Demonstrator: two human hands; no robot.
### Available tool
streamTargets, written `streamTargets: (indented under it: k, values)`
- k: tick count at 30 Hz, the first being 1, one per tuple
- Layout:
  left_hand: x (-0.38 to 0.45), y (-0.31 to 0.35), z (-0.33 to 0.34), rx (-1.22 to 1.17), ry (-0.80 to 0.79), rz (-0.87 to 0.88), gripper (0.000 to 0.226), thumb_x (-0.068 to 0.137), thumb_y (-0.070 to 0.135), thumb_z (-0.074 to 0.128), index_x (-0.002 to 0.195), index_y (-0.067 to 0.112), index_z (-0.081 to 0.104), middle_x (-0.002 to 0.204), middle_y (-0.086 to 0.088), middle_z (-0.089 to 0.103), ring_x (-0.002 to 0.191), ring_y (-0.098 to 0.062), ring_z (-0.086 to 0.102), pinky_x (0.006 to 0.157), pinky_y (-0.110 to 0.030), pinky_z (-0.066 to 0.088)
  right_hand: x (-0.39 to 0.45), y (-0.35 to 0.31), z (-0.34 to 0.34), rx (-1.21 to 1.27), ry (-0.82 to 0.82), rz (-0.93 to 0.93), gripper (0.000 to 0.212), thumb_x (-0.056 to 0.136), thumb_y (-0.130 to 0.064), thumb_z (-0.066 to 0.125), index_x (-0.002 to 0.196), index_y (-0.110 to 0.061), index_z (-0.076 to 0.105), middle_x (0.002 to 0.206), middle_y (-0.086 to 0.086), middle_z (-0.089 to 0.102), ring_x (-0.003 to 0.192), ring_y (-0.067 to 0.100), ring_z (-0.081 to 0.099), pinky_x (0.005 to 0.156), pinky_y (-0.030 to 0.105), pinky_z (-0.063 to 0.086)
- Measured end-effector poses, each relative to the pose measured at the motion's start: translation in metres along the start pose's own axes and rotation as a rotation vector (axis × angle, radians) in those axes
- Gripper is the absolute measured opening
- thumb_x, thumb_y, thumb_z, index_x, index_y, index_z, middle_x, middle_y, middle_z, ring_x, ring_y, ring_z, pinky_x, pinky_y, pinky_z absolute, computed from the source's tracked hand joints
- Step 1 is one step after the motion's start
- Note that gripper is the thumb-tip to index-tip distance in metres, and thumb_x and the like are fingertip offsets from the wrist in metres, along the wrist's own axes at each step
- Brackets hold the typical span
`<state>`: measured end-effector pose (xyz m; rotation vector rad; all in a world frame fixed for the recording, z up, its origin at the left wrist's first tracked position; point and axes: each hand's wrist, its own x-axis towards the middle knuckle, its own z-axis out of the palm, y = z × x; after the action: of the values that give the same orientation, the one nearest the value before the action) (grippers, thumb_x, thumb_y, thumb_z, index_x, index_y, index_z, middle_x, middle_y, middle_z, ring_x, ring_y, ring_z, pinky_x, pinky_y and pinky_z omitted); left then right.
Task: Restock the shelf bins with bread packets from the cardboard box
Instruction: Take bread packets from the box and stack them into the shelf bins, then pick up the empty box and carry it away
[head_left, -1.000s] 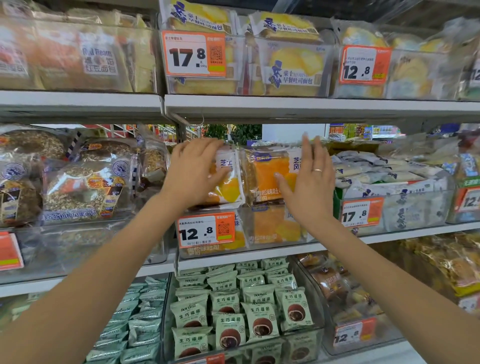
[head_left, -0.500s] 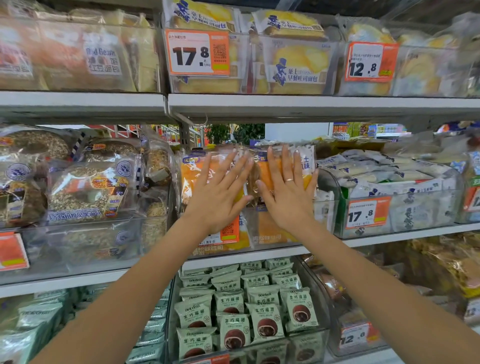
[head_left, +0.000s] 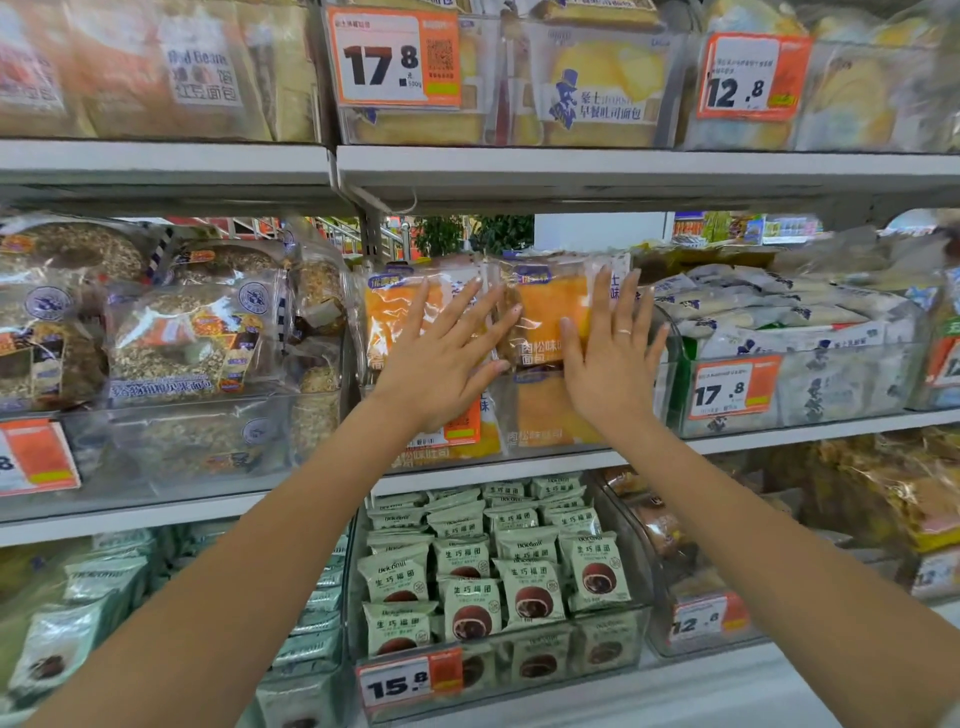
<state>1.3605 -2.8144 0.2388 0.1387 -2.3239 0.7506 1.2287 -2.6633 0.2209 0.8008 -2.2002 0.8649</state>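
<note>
The clear plastic shelf bin (head_left: 667, 364) on the middle shelf is packed tight between neighbouring bins. Two orange-and-clear bread packets (head_left: 540, 317) stand upright at its top. The left hand (head_left: 441, 364) and right hand (head_left: 608, 364) press flat against them, fingers (head_left: 631, 301) straight and spread, gripping nothing.

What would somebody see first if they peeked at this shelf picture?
Probably the two hands in the middle: the left hand and the right hand lie flat, fingers spread, against the orange bread packets standing in the clear bin on the middle shelf. Next, the big 17.8 price tag on the top shelf, and the green packets in the bin below the hands.
</note>
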Motion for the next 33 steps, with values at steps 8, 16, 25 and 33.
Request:
streamTargets:
  k: [8,16,25,33]
  values:
    - [-0.006,0.002,-0.003,-0.016,0.042,-0.01,0.06,0.099,0.05,0.0,0.152,0.024,0.015,0.158,-0.005,0.016,0.147,-0.022,0.01,0.116,-0.052,-0.002,-0.009,0.002,-0.01,-0.004,-0.014,-0.038,0.061,0.099,-0.052,0.018,0.151,-0.031,-0.008,0.16,0.002,-0.01,0.147,0.022,-0.008,0.113,0.059,-0.007]
    - [-0.165,0.08,0.012,-0.251,0.297,0.194,0.025,0.095,0.023,0.041,0.111,0.006,0.05,0.106,-0.016,0.054,0.089,-0.029,0.05,0.074,-0.038,0.039,-0.192,0.041,0.0,0.204,-0.017,-0.206,0.05,0.099,-0.032,0.032,0.147,-0.022,0.027,0.158,-0.002,0.016,0.146,0.01,0.009,0.116,0.048,-0.011]
    - [-0.377,0.155,0.031,-0.327,-0.722,-0.42,0.04,0.095,0.033,0.038,0.123,0.006,0.048,0.118,-0.013,0.052,0.104,-0.031,0.056,0.078,-0.042,0.051,-0.375,0.11,0.041,0.021,-0.703,0.176,0.062,0.096,-0.024,0.047,0.149,-0.018,0.017,0.154,0.009,0.025,0.142,0.03,0.024,0.114,0.05,0.022]
    - [-0.453,0.162,0.03,-0.669,-1.231,-1.3,0.052,0.095,0.043,0.046,0.119,-0.003,0.052,0.111,-0.019,0.061,0.092,-0.033,0.063,0.084,-0.041,0.053,-0.43,0.14,0.049,-0.101,-1.156,0.549,0.043,0.097,-0.021,0.05,0.135,-0.007,0.034,0.13,0.018,0.051,0.116,0.034,0.053,0.095,0.04,0.044]
